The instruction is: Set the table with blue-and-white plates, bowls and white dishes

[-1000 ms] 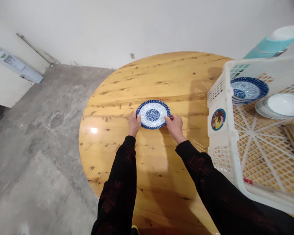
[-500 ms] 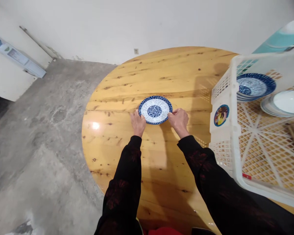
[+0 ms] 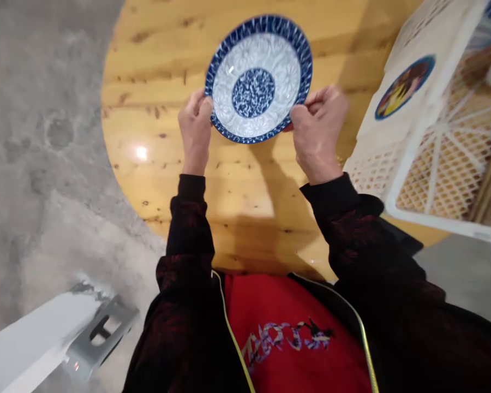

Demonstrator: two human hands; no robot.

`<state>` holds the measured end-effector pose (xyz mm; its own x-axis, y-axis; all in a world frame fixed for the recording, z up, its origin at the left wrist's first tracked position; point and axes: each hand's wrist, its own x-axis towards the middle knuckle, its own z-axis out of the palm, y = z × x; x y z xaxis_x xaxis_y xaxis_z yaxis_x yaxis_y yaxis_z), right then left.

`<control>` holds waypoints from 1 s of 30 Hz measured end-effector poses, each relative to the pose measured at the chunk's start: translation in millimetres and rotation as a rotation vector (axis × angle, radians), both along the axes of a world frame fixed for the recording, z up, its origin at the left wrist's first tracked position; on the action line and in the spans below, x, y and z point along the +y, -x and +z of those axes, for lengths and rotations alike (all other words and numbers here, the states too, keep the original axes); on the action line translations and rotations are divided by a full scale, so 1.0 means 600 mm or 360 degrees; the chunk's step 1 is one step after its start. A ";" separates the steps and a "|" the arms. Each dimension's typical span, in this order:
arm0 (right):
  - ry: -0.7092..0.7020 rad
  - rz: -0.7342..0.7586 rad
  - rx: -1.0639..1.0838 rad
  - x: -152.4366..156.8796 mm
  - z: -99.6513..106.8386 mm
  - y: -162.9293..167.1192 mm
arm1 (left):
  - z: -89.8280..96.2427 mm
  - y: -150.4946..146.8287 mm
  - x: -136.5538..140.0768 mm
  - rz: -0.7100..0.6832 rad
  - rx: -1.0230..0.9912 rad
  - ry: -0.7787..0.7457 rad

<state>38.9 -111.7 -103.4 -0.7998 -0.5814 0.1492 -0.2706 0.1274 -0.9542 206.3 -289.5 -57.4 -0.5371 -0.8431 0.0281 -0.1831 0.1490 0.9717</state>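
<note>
A blue-and-white patterned plate (image 3: 258, 77) is held tilted toward me above the round wooden table (image 3: 155, 125). My left hand (image 3: 195, 128) grips its left rim with thumb and fingers. On the opposite side my right hand (image 3: 318, 131) pinches the right rim. Both arms wear dark sleeves.
A white plastic lattice crate (image 3: 433, 125) with a round sticker stands on the table at the right, its contents mostly cut off. Grey concrete floor (image 3: 36, 153) lies to the left. A white and grey object (image 3: 65, 338) sits at the lower left.
The plate has come off the table and closer to me, held in both hands. The camera has tilted down, showing my red top and cutting off the wall.
</note>
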 end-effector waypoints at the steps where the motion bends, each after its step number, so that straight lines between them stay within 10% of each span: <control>1: 0.0052 -0.0030 -0.0040 0.021 0.001 -0.015 | 0.007 -0.025 0.012 -0.0075 -0.0052 0.0052; 16: -0.0453 0.0177 -0.0630 0.354 -0.019 -0.331 | -0.069 -0.357 0.366 -0.0046 -0.0695 -0.0168; 30: -0.0494 0.0226 -0.0641 0.330 -0.050 -0.384 | -0.093 -0.393 0.345 0.0078 -0.0692 -0.0057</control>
